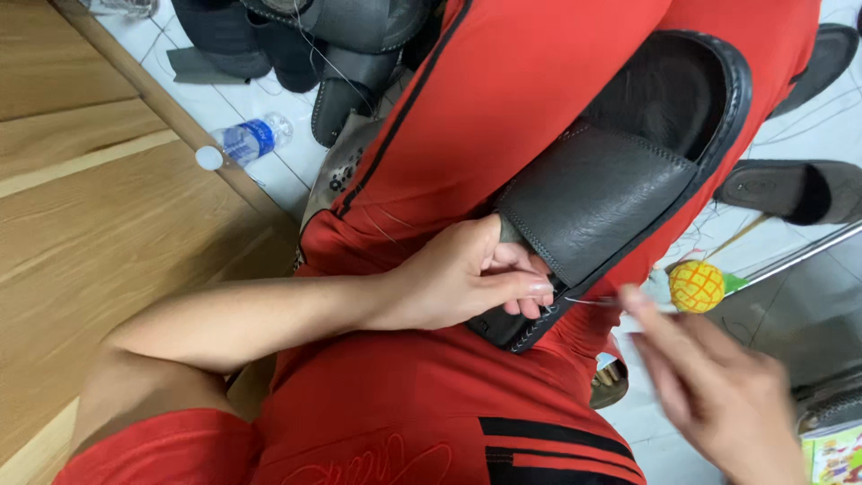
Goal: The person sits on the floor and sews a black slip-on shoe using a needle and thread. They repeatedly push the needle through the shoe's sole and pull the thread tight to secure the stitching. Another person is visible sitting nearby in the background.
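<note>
Matt grey leather shoe [602, 189] with stitched rim rests on smooth red cloth trousers [503, 90], beside pale grained wood panel [81, 207]

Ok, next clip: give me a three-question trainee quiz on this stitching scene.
1. True or false: the left hand holds the dark loafer against the red-trousered lap.
2. What does the right hand pinch? A) scissors B) a needle with thread C) a brush
3. What colour is the ball-shaped thing beyond the right hand's fingers?

Key: 1 true; 2 B; 3 yellow with an orange grid.
</note>
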